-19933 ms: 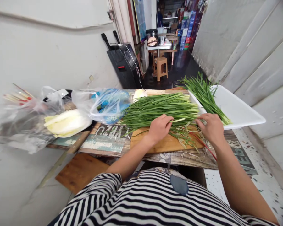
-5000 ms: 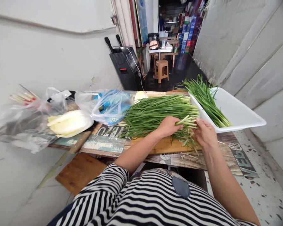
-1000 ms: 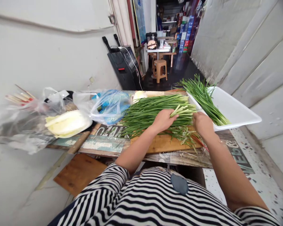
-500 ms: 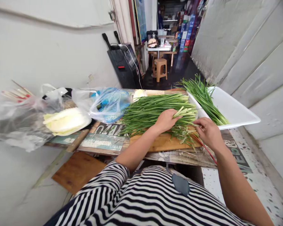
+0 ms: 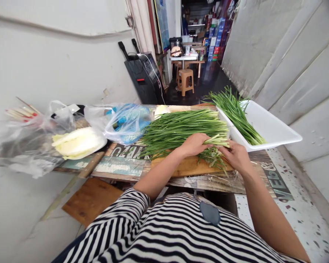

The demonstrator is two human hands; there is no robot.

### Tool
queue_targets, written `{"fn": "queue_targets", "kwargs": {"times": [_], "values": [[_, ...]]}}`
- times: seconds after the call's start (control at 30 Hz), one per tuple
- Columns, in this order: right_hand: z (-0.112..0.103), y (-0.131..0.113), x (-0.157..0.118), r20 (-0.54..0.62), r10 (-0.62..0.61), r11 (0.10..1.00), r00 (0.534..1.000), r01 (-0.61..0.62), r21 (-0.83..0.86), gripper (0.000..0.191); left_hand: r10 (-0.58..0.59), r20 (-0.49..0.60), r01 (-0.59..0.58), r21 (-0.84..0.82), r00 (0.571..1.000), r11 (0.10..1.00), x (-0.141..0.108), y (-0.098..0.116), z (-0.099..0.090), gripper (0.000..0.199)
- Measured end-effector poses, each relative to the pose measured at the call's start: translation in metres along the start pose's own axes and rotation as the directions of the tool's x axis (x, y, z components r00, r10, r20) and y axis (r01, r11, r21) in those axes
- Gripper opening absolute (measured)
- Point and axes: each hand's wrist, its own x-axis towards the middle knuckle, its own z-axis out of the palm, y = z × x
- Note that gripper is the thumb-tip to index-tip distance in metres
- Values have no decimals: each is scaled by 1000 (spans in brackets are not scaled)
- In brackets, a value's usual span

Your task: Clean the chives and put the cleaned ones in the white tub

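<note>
In the head view, a small bunch (image 5: 217, 140) of slender, pale green stems is being gripped by the closed left hand (image 5: 196, 144) near the cutting board (image 5: 190, 167); its ends are being met by the half-curled right hand (image 5: 237, 157), any pinch being obscured.

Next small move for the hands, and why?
Probably a light pinch-and-pull by the right hand at the pale stalk ends, drawing away from the left hand. The left hand grips that small bunch, the right fingertips are already at its ends, and loose scraps lie just below, over the wooden board.
</note>
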Motion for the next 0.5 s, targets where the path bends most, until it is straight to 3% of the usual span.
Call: {"fn": "queue_targets", "kwargs": {"times": [0.1,0.17,0.23,0.3,0.37,0.43,0.5], "values": [[-3,3,-6,-112,212,965,971,-190,180,29,-22,-7,21,-40,1000,999,-2,0,-4,26],[-7,5,-12,-220,364,919,905,-310,244,39,-77,-18,76,-65,997,995,-4,-1,-9,28],[-14,4,-17,-301,425,902,854,-370,224,44,-131,-33,128,-86,991,988,-5,-2,-13,29],[-19,1,-19,-371,357,934,857,-337,120,41,-153,-42,149,-99,987,984,-6,-3,-16,29],[-20,-3,-16,-377,176,979,909,-201,-29,28,-158,-38,154,-106,987,982,-6,-2,-17,28],[-17,-6,-12,-282,-41,985,959,-9,-174,26,-162,-25,158,-113,987,981,-6,-1,-17,27],[-11,-4,-7,-167,-177,950,970,124,-288,27,-157,-10,154,-119,988,981,-6,0,-17,27]]}}
